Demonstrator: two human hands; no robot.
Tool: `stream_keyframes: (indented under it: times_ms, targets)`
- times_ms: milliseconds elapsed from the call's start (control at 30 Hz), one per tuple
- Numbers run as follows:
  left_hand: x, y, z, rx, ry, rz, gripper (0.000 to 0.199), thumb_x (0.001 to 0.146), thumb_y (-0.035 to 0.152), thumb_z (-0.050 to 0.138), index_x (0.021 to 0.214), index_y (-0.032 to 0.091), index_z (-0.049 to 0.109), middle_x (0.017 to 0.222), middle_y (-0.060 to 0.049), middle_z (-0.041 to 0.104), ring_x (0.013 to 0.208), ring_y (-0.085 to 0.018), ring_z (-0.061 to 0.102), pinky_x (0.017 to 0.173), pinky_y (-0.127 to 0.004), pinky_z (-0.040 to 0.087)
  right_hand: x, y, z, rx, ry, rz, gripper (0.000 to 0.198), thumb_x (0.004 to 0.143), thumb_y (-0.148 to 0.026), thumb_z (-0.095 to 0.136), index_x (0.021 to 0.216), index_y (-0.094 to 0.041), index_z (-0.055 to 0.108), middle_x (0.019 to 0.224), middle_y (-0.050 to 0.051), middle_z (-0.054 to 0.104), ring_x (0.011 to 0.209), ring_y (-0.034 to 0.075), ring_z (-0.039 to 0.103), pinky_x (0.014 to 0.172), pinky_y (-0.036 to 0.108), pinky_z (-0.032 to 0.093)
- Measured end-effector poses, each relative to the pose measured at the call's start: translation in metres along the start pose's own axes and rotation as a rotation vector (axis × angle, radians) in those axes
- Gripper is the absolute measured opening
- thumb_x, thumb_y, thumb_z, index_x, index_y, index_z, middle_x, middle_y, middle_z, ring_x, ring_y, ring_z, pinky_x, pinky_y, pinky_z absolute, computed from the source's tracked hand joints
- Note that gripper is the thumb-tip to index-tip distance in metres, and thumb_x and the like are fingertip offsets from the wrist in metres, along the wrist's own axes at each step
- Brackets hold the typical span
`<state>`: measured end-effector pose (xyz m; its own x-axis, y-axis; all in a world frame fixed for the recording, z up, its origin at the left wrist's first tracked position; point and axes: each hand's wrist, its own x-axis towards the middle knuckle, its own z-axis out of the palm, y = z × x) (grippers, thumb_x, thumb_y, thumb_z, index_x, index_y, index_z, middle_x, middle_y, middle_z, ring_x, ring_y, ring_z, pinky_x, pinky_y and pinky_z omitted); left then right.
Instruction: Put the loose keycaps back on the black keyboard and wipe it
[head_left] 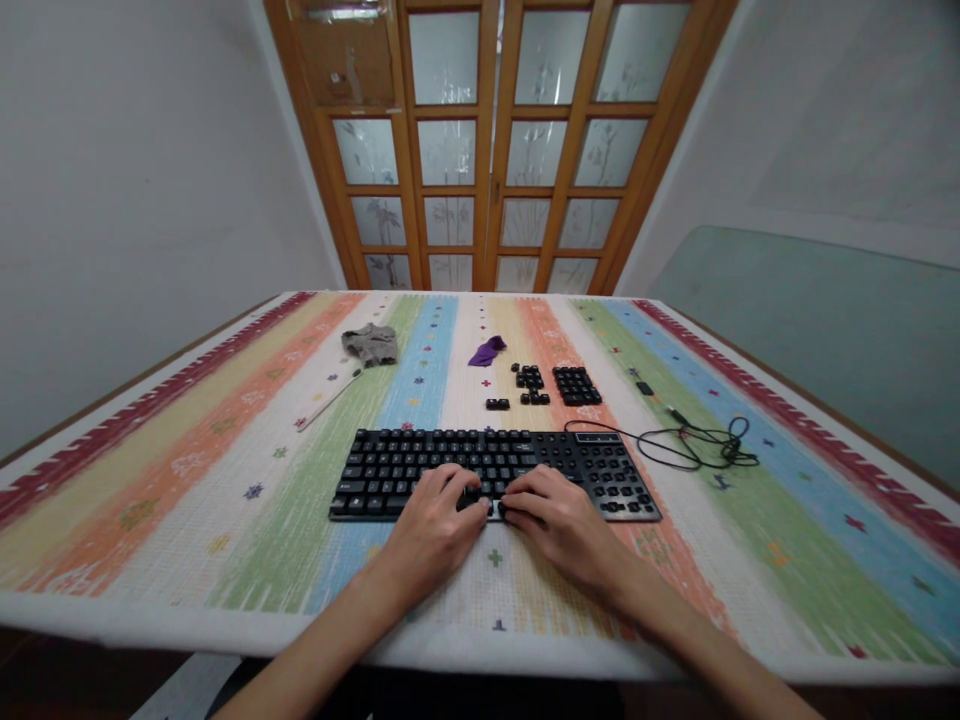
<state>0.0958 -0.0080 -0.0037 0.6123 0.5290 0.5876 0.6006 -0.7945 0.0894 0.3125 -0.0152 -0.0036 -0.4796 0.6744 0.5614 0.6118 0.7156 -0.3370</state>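
Observation:
A black keyboard (442,460) lies flat in front of me, its right part bare of many keycaps, with the key stems showing. My left hand (439,515) rests over the middle of its bottom row, fingers curled down and thumb near the index finger; what lies between them is hidden. Beside it, my right hand (559,510) has its thumb and fingers pinched together at a small black keycap on the bottom row. Behind the keyboard sit loose keycaps (529,377) in small groups and a larger block of keycaps (576,386).
A black cable (697,455) lies coiled to the right, near a small black piece (644,388). Farther back are a grey cloth (370,345), a purple cloth (487,351) and a thin brush (330,400). A striped tablecloth (187,540) covers the table.

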Motion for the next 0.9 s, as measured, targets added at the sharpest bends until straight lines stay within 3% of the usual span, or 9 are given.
stream_keyframes:
  times_ms: [200,367,900]
  targets:
    - [0.0082,-0.0023,0.0006,-0.066,0.009,-0.021,0.006,0.087,0.013,0.066,0.083,0.017,0.066,0.103,-0.008,0.061,0.101,-0.024,0.05,0.084,-0.04,0.048,-0.004,0.0001,-0.0007,0.029,-0.001,0.005,0.016,0.092,-0.011,0.057,0.093,-0.016,0.073,0.092,0.009,0.067,0.084,0.021,0.06,0.071,0.035,0.054]
    - [0.0099,-0.0021,-0.0011,-0.088,0.048,-0.038,0.012,0.084,0.012,0.07,0.094,0.018,0.068,0.104,-0.008,0.06,0.101,-0.024,0.05,0.086,-0.041,0.049,-0.0053,-0.0012,-0.002,0.039,0.013,-0.001,0.017,0.092,-0.011,0.056,0.094,-0.016,0.073,0.093,0.009,0.068,0.085,0.021,0.061,0.072,0.035,0.055]
    - [0.0077,-0.0034,0.006,-0.095,0.035,0.01,0.01,0.092,0.013,0.059,0.089,0.017,0.067,0.099,-0.008,0.063,0.096,-0.023,0.051,0.082,-0.038,0.048,-0.0052,-0.002,0.0057,0.059,0.07,-0.025,0.018,0.095,-0.013,0.054,0.096,-0.016,0.072,0.095,0.011,0.07,0.086,0.021,0.065,0.073,0.035,0.058]
